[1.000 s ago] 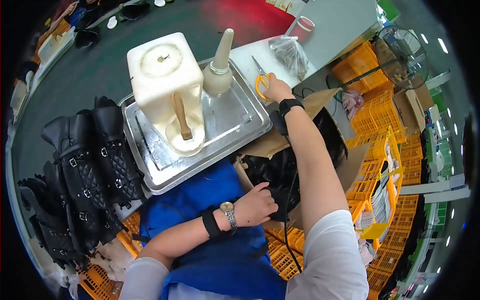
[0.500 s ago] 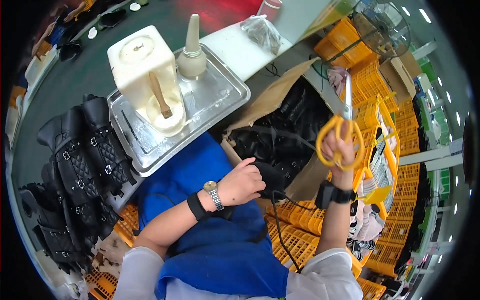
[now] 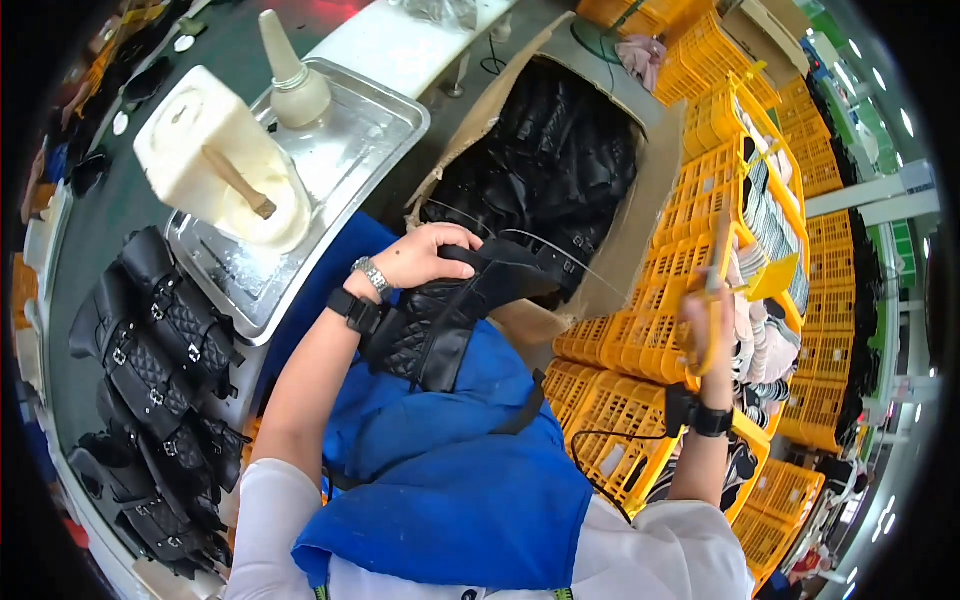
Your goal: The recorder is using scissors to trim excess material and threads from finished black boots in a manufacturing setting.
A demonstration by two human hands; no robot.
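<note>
Over my lap lies a black quilted boot upper (image 3: 432,335), its edge pinched by my left hand (image 3: 422,258), thumb toward the front and fingers curled over. Off to the right, my right hand (image 3: 703,312) is smeared by motion but still has yellow-handled scissors (image 3: 712,335) in its grip, blades pointing away from me. The scissors are well apart from the boot upper. Just beyond the left hand stands an open cardboard box (image 3: 655,165) filled with black boot uppers (image 3: 560,130).
A metal tray (image 3: 385,140) at the left bears a white cut-open jug (image 3: 205,130) with a brush (image 3: 238,182) and a nozzle bottle (image 3: 297,90). More buckled boot uppers (image 3: 140,350) lie on the left table edge. Yellow crates (image 3: 690,225) with striped pieces stand right.
My left hand has shifted away from me and left and now grips the boot upper, which has come onto my lap. The right hand with the scissors has swung rightward. The view has moved too.
</note>
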